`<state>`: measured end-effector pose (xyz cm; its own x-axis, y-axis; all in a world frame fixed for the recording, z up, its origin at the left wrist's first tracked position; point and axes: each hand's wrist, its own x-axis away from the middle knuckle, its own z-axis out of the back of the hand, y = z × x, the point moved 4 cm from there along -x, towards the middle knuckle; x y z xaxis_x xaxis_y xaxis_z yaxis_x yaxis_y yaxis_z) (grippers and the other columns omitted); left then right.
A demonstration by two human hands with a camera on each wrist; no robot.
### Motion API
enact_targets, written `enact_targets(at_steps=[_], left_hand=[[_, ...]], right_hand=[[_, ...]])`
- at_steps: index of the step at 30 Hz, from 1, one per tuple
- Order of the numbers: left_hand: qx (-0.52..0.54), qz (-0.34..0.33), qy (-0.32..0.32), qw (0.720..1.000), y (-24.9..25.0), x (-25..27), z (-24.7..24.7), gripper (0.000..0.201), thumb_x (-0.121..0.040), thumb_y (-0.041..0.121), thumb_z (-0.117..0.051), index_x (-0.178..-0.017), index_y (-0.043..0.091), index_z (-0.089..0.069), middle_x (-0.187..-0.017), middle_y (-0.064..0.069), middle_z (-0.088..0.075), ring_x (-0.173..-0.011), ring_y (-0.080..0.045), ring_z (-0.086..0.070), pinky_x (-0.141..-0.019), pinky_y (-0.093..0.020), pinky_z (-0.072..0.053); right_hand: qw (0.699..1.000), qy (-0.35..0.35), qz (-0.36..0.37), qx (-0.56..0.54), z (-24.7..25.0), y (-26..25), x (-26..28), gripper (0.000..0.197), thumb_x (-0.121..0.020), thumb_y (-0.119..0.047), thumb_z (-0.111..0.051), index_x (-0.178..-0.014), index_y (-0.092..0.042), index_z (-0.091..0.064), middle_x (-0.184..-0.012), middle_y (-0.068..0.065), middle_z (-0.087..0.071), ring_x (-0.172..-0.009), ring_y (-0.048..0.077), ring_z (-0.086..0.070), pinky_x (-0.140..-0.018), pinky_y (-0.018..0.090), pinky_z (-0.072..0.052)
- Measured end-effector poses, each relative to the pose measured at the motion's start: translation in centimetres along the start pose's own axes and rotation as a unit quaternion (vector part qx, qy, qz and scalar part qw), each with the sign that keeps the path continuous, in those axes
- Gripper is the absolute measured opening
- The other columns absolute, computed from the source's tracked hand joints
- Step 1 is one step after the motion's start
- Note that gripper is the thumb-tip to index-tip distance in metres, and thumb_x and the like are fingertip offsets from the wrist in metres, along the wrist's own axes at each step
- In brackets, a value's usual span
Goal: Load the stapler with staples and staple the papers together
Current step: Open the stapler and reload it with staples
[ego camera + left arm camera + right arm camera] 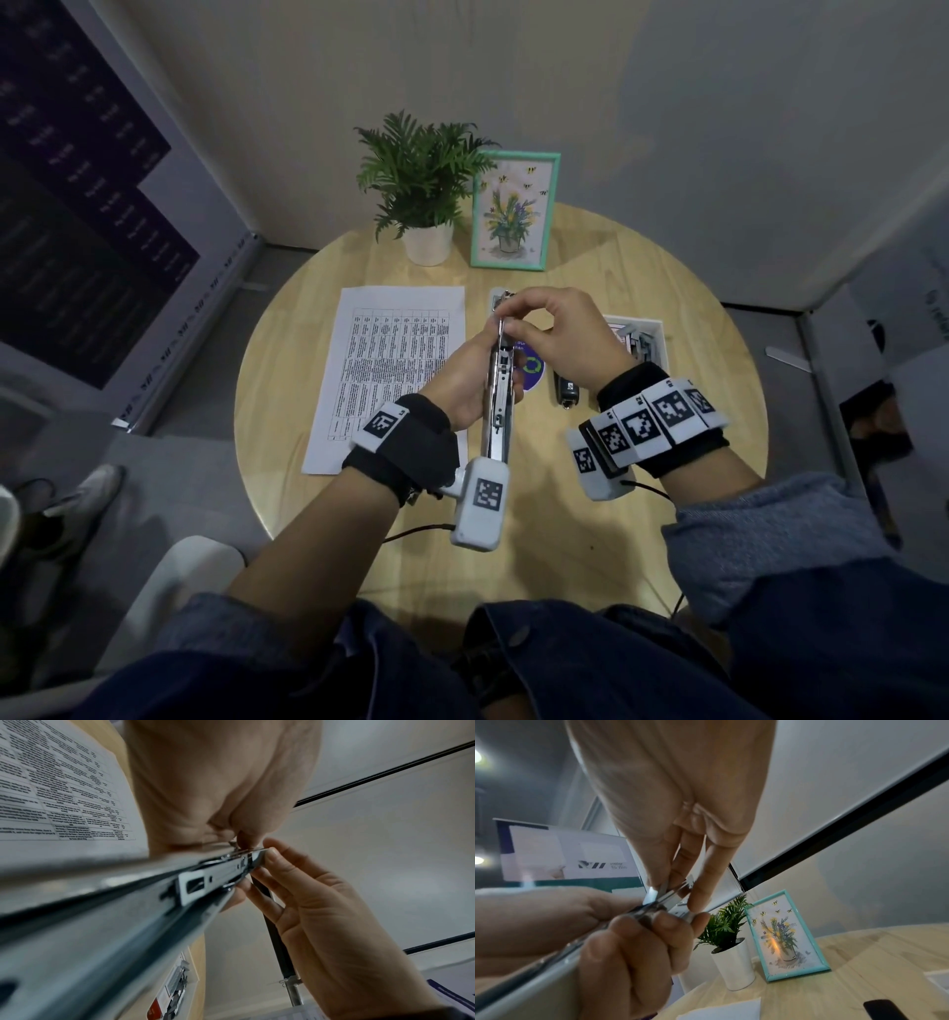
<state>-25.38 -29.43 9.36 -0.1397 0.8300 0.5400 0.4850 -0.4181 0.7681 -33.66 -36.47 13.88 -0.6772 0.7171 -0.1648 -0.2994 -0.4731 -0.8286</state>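
The left hand (pixel 464 383) holds the opened stapler (pixel 497 395) above the middle of the worktop (pixel 642 539), its fingers curled around the body so that the metal channel faces up. The right hand (pixel 560 336) pinches the channel's far tip, probably to seat staples. The papers (pixel 390 360) lie at 9 o'clock from the stapler, the staple box (pixel 642 339) at 2 o'clock, both within reach.

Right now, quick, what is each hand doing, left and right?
Left hand: fingers curled round the opened stapler, holding it above the table.
Right hand: fingertips pinching at the stapler's far end; whether staples are in the grip cannot be told.
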Motion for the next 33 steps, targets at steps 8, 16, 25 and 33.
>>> enact_targets(at_steps=[8,16,25,33], left_hand=[[0.011,-0.002,-0.015,1.0,0.2,-0.2,-0.2,0.05,-0.097,0.05,-0.027,-0.088,0.006,-0.051,-0.065,-0.003,-0.048,-0.041,-0.011,-0.045,-0.045,-0.023,-0.041],[0.057,0.021,-0.028,0.998,-0.7,-0.3,0.0,0.045,-0.098,0.044,-0.028,-0.088,0.009,-0.055,-0.069,-0.003,-0.051,-0.047,-0.012,-0.049,-0.049,-0.023,-0.045],[0.279,-0.061,0.04,0.958,-0.8,-1.7,5.8,0.03,-0.101,0.033,-0.028,-0.102,0.015,-0.052,-0.089,-0.003,-0.061,-0.084,-0.016,-0.059,-0.081,-0.034,-0.048],[0.239,-0.121,0.088,0.959,-2.1,-1.1,8.9,0.032,-0.101,0.034,-0.021,-0.109,0.018,-0.047,-0.1,-0.003,-0.055,-0.095,-0.02,-0.058,-0.084,-0.042,-0.048]], right_hand=[[0.996,0.078,0.035,0.037,-0.2,-0.5,0.1,0.019,-0.085,-0.002,-0.061,-0.103,-0.004,-0.067,-0.102,0.003,-0.047,-0.088,0.009,-0.054,-0.073,0.016,-0.047],[0.985,0.16,-0.057,0.026,0.0,1.2,-0.4,0.014,-0.083,-0.019,-0.065,-0.092,-0.009,-0.06,-0.085,0.002,-0.059,-0.068,0.015,-0.054,-0.066,0.029,-0.05],[0.926,-0.282,-0.249,-0.036,-4.9,3.2,4.3,0.078,-0.083,-0.054,-0.057,-0.141,-0.018,-0.02,-0.104,0.017,-0.069,-0.086,0.026,-0.069,-0.079,0.041,-0.055],[0.953,-0.243,-0.173,-0.045,-5.8,1.6,5.1,0.026,-0.089,-0.018,-0.059,-0.106,-0.006,-0.043,-0.08,0.008,-0.061,-0.044,0.006,-0.055,-0.049,0.026,-0.053]])
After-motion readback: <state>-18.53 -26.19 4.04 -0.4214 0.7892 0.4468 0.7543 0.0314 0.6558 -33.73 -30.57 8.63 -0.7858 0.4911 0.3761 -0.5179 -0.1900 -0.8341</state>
